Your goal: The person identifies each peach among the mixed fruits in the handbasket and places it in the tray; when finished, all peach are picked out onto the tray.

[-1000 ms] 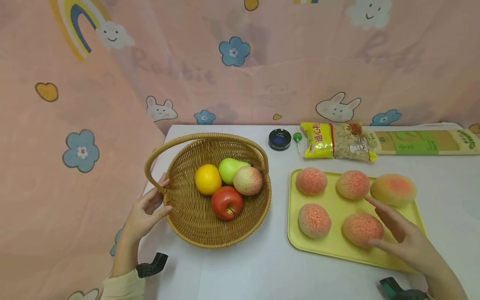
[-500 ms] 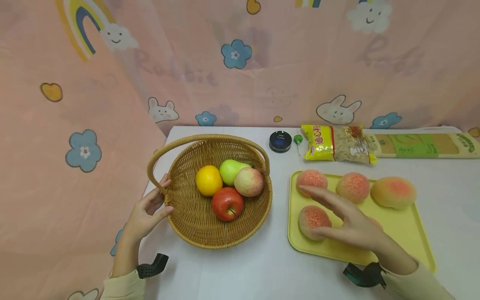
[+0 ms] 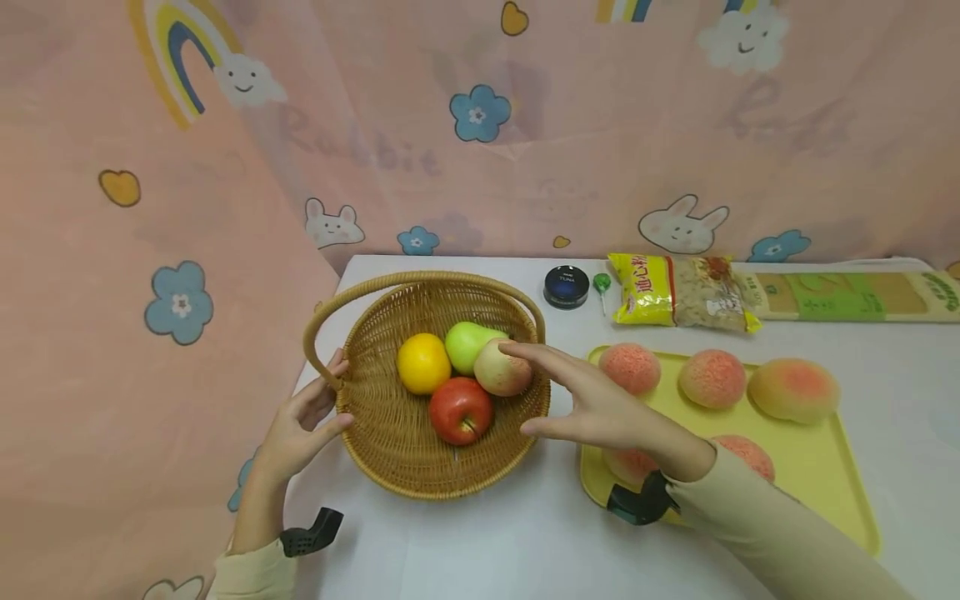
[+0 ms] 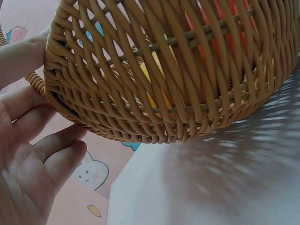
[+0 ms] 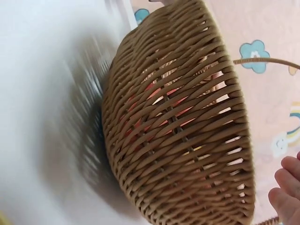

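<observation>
A wicker basket (image 3: 390,433) with a tall handle holds an orange (image 3: 423,365), a green pear (image 3: 465,343), a red apple (image 3: 460,412) and a pale peach (image 3: 498,373). My left hand (image 3: 296,429) holds its left rim by the handle's base; thumb and fingers lie on either side of the rim in the left wrist view. Over the right rim, my right hand (image 3: 596,404) is spread, thumb apart from the fingers, nothing between them. Its fingertips overlap the peach in the head view; I cannot tell whether they touch. The right wrist view shows the basket's woven side (image 5: 178,126).
Right of the basket, a yellow tray (image 3: 817,467) bears several pink peaches (image 3: 712,379) and an oblong yellow-pink fruit (image 3: 795,390). Along the back lie a tuna can (image 3: 566,287), a green lollipop (image 3: 602,285), a pasta bag (image 3: 682,292) and a long green-and-tan packet (image 3: 855,296).
My right hand has moved left, from above the tray's peaches to the basket's right rim, its fingers still spread. The left hand stays at the basket's left rim.
</observation>
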Motion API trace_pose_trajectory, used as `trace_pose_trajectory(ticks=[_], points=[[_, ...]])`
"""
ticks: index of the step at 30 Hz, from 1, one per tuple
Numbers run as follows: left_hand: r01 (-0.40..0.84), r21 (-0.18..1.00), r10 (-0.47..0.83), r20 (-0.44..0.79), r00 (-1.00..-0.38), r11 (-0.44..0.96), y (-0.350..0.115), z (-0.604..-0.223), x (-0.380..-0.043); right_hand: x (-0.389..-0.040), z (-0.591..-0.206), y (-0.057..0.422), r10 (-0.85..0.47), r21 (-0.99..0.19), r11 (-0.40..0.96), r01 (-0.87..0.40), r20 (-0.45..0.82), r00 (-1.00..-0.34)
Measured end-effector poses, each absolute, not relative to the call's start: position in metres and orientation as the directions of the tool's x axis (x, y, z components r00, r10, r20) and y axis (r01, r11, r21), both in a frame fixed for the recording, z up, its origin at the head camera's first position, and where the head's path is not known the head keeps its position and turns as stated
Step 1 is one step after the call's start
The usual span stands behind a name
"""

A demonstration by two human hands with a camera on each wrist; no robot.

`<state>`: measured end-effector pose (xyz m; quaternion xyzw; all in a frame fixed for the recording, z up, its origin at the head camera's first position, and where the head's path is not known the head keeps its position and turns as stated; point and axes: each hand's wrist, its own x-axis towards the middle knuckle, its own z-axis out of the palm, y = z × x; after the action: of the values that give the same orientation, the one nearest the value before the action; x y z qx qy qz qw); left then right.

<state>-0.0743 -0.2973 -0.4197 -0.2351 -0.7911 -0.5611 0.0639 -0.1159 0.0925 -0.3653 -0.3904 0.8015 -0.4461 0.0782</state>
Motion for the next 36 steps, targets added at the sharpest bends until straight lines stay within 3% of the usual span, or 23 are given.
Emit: trace_pose_trajectory(ticks=[9, 36], points=[[0.429, 0.857, 0.292, 0.349, -0.891, 0.286, -0.297, -0.420, -0.074, -0.132, -0.367, 0.071, -0.676, -0.765, 0.368, -0.529, 0.170, -0.717], [0.422, 0.862, 0.287, 0.345, -0.894, 0.279, -0.299, -0.423, -0.075, -0.139, -0.370, 0.059, -0.711, -0.753, 0.399, -0.523, 0.106, -0.695]])
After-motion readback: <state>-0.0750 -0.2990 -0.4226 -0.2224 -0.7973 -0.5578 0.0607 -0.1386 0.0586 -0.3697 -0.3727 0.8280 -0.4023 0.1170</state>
